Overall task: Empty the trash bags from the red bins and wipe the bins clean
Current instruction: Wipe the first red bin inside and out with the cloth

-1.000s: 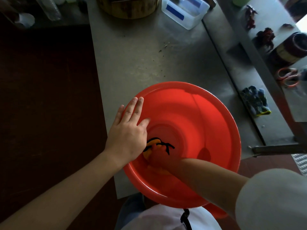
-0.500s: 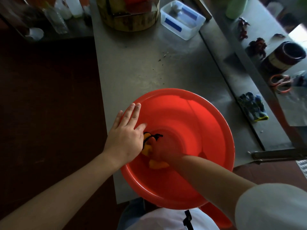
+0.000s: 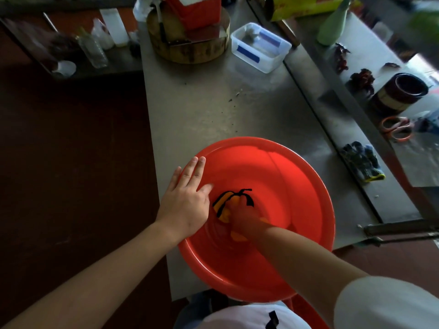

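Note:
A round red bin (image 3: 297, 176) stands on the near end of a steel table (image 3: 202, 110). My left hand (image 3: 185, 203) lies flat on the bin's left rim, fingers together and pointing away from me. My right hand (image 3: 244, 217) is down inside the bin, shut on an orange cloth with black edging (image 3: 222, 205) that it presses against the bin's bottom. Part of the cloth pokes out under my wrist.
A round wooden block (image 3: 190, 46) with a red box on it and a clear plastic tub (image 3: 260, 47) stand at the table's far end. Dark work gloves (image 3: 362, 162), orange scissors (image 3: 396, 127) and a dark pot (image 3: 401, 91) lie on the right counter. Bottles stand far left.
My right hand has rubbed the cloth around the bin's bottom, first towards the left wall, then back towards the middle. My left hand has stayed on the rim. The camera has tilted up.

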`<act>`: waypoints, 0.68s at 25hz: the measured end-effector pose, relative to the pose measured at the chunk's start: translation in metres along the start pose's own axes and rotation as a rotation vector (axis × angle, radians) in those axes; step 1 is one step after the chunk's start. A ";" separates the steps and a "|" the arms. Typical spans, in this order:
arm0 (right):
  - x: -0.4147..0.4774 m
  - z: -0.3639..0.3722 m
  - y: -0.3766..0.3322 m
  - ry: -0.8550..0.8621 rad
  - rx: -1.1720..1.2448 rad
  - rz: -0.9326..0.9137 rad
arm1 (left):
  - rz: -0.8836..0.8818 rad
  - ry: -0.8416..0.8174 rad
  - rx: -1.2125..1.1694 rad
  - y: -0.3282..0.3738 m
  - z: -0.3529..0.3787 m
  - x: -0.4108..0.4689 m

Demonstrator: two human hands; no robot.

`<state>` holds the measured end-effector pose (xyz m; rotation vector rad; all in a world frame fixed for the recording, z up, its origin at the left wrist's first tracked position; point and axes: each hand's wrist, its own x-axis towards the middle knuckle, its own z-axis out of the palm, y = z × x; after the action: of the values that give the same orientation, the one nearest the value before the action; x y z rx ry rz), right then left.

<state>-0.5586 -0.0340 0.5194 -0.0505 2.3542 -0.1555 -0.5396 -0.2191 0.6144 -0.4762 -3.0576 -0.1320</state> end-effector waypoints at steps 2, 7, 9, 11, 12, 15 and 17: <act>0.003 0.012 -0.023 -0.036 0.043 -0.032 | 0.002 0.007 0.008 0.000 0.001 -0.001; 0.030 0.037 -0.050 -0.040 0.100 0.024 | 0.012 0.018 0.008 -0.002 0.005 -0.001; 0.041 0.038 -0.044 -0.008 0.066 0.023 | 0.019 0.027 0.006 -0.003 0.006 -0.001; 0.053 0.032 -0.027 0.065 -0.014 0.023 | 0.026 0.036 0.009 -0.004 0.005 -0.001; 0.058 0.025 -0.014 0.097 -0.047 0.050 | 0.030 0.036 0.013 -0.004 0.005 -0.001; 0.062 0.012 0.025 0.124 -0.034 0.094 | 0.018 0.022 0.011 -0.003 0.005 0.000; 0.052 0.015 0.042 0.118 -0.051 0.087 | 0.008 0.008 0.018 -0.002 0.005 0.001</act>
<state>-0.5841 0.0019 0.4668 0.0378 2.4733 -0.0577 -0.5418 -0.2203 0.6097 -0.4861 -3.0461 -0.1049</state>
